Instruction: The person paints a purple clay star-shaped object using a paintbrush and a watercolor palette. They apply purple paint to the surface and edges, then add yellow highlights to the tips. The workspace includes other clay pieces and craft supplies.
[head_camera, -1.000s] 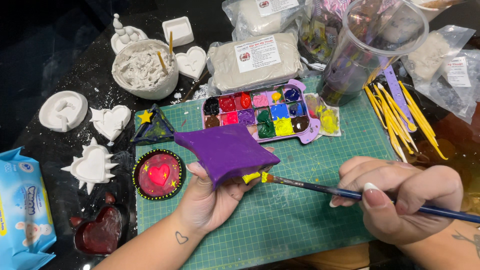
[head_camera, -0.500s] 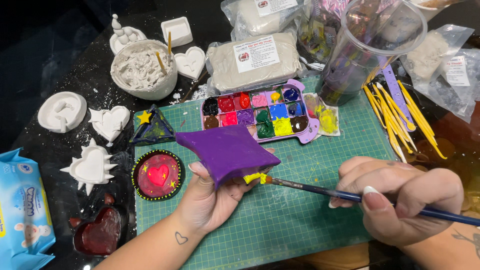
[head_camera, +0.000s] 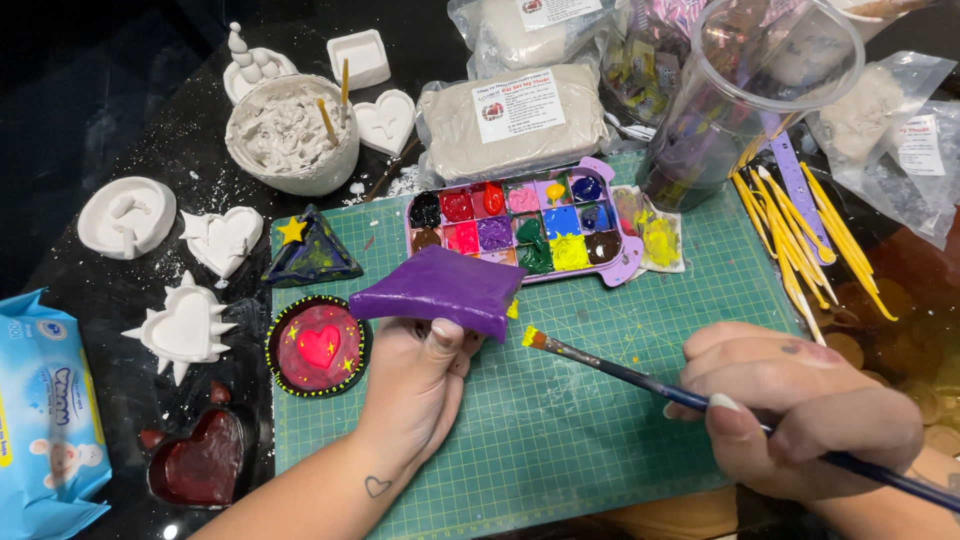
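While gripped, purple plaster piece (head_camera: 440, 290), glossy, tilted, yellow-dabbed edge.

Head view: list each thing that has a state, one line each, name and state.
left hand: holding the purple piece.
purple piece: painted, lifted off the mat.
right hand: gripping the brush.
brush: yellow-tipped, apart from the piece.
paint palette: open, wells filled.
white bowl: holds paste, two sticks.

blue wipes pack (head_camera: 45, 410) far left | white-labelled clay bags (head_camera: 515, 120) top centre | clear labelled bags (head_camera: 905, 140) right
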